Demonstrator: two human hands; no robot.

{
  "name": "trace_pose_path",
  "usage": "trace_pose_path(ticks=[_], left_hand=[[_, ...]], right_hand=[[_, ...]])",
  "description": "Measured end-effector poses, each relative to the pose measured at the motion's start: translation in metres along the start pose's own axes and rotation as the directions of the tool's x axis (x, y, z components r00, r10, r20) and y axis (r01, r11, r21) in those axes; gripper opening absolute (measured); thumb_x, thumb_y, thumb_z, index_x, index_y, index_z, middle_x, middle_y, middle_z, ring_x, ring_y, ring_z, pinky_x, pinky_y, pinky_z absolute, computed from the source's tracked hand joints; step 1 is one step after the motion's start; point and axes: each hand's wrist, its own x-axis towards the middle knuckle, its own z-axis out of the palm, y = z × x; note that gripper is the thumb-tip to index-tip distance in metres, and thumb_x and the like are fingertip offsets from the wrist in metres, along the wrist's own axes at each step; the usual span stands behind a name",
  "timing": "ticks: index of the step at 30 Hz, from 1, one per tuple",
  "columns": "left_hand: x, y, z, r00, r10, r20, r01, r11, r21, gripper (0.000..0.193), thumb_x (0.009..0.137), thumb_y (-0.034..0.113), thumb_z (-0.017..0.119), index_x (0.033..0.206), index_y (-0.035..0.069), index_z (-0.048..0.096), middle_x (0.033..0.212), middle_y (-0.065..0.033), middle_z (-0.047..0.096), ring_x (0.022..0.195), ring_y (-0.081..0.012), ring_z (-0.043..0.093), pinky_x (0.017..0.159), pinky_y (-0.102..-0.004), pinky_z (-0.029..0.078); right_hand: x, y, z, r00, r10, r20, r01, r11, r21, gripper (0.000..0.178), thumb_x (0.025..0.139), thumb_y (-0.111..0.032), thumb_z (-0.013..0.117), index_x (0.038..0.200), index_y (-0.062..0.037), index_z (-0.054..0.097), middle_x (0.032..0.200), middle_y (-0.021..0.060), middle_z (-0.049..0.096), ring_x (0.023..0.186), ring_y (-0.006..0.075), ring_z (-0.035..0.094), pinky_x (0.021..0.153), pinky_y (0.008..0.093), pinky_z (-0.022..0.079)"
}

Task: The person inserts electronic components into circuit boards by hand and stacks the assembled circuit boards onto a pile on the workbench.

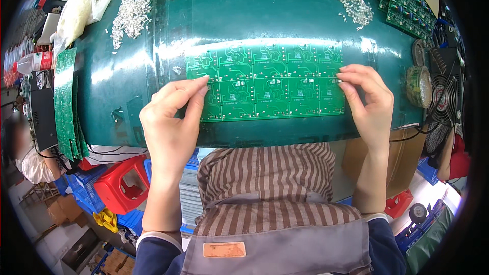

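A green printed circuit board (272, 94), marked into repeated sections, lies flat on the dark green table mat in front of me. At its left edge, my left hand (173, 112) has thumb and forefinger pinched together. My right hand (371, 102) pinches in the same way over the board's right edge, its other fingers curled. Whatever sits between the fingertips is too small to make out. Beyond the board lie two heaps of small clear components, one heap (133, 16) at the far left and another heap (351, 1) at the far right.
Stacked green boards (66, 97) line the table's left edge. Populated boards (407, 7) fill the far right corner. A tape roll (418, 86) and a fan (444, 101) stand at right, a plastic bag (84, 12) far left. A red stool (122, 183) is below. People sit at both sides.
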Motion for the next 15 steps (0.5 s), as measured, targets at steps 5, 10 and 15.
trace_pose_path(ticks=[5,10,15], left_hand=[[-0.0047,-0.0061,0.0052,0.984,0.054,-0.172,-0.038,0.995,0.095,0.014,0.079,0.0,0.077,0.092,0.004,0.077,0.084,-0.0066,0.075,0.08,-0.0193,0.071,0.078,-0.0301,0.052],[-0.0011,-0.006,0.0017,0.987,0.088,-0.135,-0.074,0.991,0.11,0.012,0.078,0.001,0.078,0.09,0.004,0.077,0.085,-0.0083,0.075,0.08,-0.0207,0.071,0.079,-0.0307,0.053],[0.0027,-0.0018,-0.0006,0.993,0.083,-0.088,-0.073,0.991,0.116,0.012,0.077,0.001,0.078,0.088,0.004,0.077,0.085,-0.0089,0.075,0.08,-0.022,0.072,0.079,-0.0305,0.052]], right_hand=[[-0.0003,-0.0008,0.0026,1.0,-0.008,-0.014,0.008,1.0,0.01,0.013,0.082,0.006,0.072,0.094,0.0006,0.072,0.099,0.0119,0.072,0.092,0.022,0.07,0.081,0.0303,0.054],[-0.0026,0.003,0.0035,1.0,-0.003,-0.028,0.004,1.0,0.031,0.012,0.082,0.005,0.072,0.094,0.0006,0.072,0.099,0.012,0.072,0.092,0.022,0.07,0.081,0.0304,0.054],[-0.0029,0.0034,0.0042,0.999,-0.006,-0.036,0.008,0.999,0.032,0.012,0.083,0.005,0.072,0.094,0.0,0.073,0.099,0.0117,0.072,0.092,0.0219,0.07,0.081,0.0306,0.054]])
